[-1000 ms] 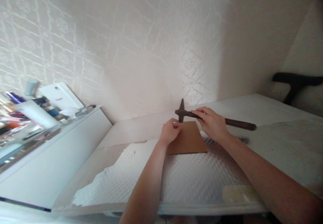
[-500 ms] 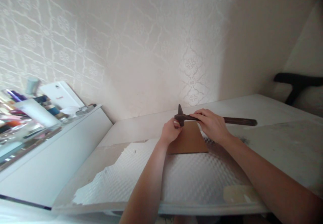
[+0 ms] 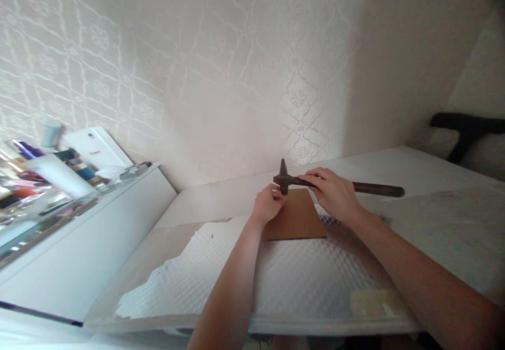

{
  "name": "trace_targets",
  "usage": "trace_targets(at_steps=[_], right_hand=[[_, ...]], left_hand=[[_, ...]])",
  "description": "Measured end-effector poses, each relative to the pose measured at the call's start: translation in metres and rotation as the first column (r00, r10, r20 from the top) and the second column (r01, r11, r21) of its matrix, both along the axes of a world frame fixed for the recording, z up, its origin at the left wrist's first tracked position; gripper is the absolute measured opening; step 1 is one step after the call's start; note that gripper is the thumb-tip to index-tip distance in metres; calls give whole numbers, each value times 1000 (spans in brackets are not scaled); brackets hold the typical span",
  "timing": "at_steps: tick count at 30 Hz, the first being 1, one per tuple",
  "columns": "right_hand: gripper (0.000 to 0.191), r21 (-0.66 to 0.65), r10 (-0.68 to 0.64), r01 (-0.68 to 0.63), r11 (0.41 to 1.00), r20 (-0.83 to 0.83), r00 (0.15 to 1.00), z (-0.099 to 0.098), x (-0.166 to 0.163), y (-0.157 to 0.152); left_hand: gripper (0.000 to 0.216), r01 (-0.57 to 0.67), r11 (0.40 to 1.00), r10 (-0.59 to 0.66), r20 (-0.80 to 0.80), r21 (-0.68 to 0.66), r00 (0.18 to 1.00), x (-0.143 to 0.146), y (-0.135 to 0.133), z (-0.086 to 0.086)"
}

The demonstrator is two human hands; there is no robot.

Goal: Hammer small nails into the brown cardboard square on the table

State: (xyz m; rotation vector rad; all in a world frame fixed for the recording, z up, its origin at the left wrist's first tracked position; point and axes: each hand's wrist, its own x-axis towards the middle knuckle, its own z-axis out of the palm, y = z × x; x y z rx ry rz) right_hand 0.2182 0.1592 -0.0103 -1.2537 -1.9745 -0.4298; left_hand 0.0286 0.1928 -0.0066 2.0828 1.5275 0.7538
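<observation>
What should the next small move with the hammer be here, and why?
Probably a short, light tap straight down. The right hand grips the hammer close to its head, poised just above the left hand, whose fingertips pinch something too small to see at the brown board's far corner.

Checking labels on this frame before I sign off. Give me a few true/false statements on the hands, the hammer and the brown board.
1. The right hand grips the hammer on its handle, close to the head. True.
2. The hammer handle points toward the shelf of bottles. False: it runs out to the right, away from the shelf on the left.
3. The left hand pinches something at the far left corner of the brown board, just under the hammer head. True; what it pinches is too small to tell.
4. The brown board stands upright against the wall. False: it lies flat on the white textured sheet.
5. The left hand holds the hammer. False: the right hand does.
</observation>
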Motion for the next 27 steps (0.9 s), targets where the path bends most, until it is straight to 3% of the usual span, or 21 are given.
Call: trace_targets(at_steps=[15, 27], right_hand=[[41, -10, 37, -37, 999, 21, 999, 2, 0, -2], [35, 12, -10, 10, 1000, -22, 1000, 2, 1, -1]], left_hand=[[26, 6, 1000, -6, -28, 8, 1000, -1, 1, -2], [26, 8, 1000, -8, -12, 13, 1000, 0, 1, -2]])
